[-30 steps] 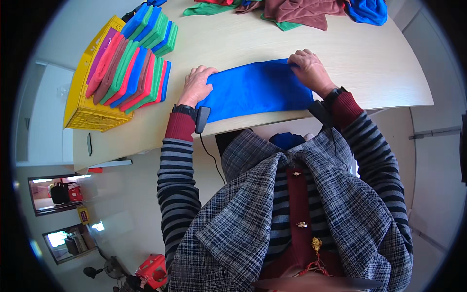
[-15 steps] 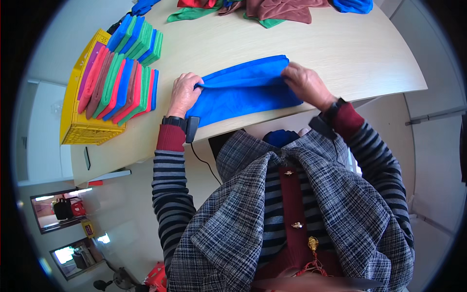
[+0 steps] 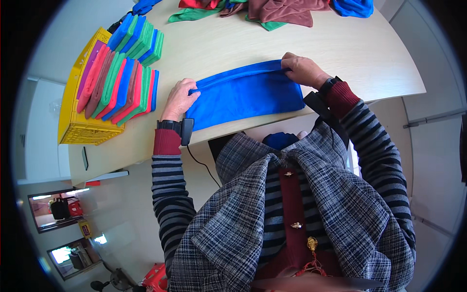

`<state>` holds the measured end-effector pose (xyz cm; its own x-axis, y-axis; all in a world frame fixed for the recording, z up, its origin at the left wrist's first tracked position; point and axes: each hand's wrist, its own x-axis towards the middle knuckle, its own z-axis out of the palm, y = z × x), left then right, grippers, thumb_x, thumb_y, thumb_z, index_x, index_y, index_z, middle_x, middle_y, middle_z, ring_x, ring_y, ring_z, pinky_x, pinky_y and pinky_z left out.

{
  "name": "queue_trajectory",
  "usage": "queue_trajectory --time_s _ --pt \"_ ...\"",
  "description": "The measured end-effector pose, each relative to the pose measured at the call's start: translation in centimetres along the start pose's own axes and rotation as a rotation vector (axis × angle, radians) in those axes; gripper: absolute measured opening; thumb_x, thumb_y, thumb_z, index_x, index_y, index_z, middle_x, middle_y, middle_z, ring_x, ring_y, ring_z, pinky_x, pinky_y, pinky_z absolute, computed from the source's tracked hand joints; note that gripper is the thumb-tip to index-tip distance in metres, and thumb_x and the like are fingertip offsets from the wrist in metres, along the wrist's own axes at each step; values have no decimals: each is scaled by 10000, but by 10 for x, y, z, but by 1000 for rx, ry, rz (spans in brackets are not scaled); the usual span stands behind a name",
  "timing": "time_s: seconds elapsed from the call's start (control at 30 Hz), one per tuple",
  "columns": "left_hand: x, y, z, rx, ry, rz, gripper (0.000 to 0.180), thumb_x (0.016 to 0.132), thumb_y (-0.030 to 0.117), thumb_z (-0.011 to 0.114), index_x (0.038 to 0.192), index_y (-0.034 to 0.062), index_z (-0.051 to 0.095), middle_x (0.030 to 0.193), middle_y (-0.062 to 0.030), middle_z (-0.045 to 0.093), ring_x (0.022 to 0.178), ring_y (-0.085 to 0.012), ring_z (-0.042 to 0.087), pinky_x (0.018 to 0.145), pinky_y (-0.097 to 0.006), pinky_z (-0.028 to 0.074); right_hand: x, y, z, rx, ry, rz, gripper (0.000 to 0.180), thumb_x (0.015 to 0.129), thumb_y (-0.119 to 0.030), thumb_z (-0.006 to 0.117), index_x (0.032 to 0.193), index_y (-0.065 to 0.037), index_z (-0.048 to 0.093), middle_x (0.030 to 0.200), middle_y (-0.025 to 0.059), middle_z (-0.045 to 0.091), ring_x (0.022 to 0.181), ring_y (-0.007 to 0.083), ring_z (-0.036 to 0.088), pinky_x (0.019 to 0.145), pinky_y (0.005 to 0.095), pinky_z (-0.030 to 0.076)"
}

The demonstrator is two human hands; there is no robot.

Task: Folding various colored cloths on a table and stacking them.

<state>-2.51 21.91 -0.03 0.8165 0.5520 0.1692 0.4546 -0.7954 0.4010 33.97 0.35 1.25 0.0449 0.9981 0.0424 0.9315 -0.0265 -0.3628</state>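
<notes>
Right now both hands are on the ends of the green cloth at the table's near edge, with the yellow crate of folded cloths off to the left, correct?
Not quite: the cloth is blue, not green, as the head view shows. The left hand and right hand do hold its ends at the table's near edge, and the yellow crate of folded cloths sits to the left.

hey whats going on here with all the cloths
A person is folding a blue cloth on a pale table. The left hand pinches its left end and the right hand grips its far right corner, with the cloth lying flat and doubled between them. To the left, a yellow crate holds folded cloths in red, green and blue. An unfolded pile lies at the table's far edge.
</notes>
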Motion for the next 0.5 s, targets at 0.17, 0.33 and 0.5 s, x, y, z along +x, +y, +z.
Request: queue_trajectory --time_s 0.17,0.33,0.5 --pt "10 14 -4 78 -99 -37 240 793 128 740 960 -12 639 1081 -118 639 1063 -302 598 946 -367 468 -2 11 6 -74 120 -132 189 816 -32 598 995 -42 659 1183 110 630 1060 319 629 933 390 516" --pt "5 11 -10 3 -163 -119 274 772 157 758 987 11 670 1058 -114 655 1009 -304 627 898 -378 495 4 12 5 -93 88 -168 181 799 -32 613 975 -45 654 1163 109 626 1039 326 618 936 391 512" --pt "1 21 -27 -224 -220 -209 371 795 193 771 1082 -18 669 1068 -121 680 968 -230 651 857 -341 509 8 14 -3 52 -62 -101 175 787 -43 632 962 -47 646 1112 124 623 1002 333 619 905 379 514"
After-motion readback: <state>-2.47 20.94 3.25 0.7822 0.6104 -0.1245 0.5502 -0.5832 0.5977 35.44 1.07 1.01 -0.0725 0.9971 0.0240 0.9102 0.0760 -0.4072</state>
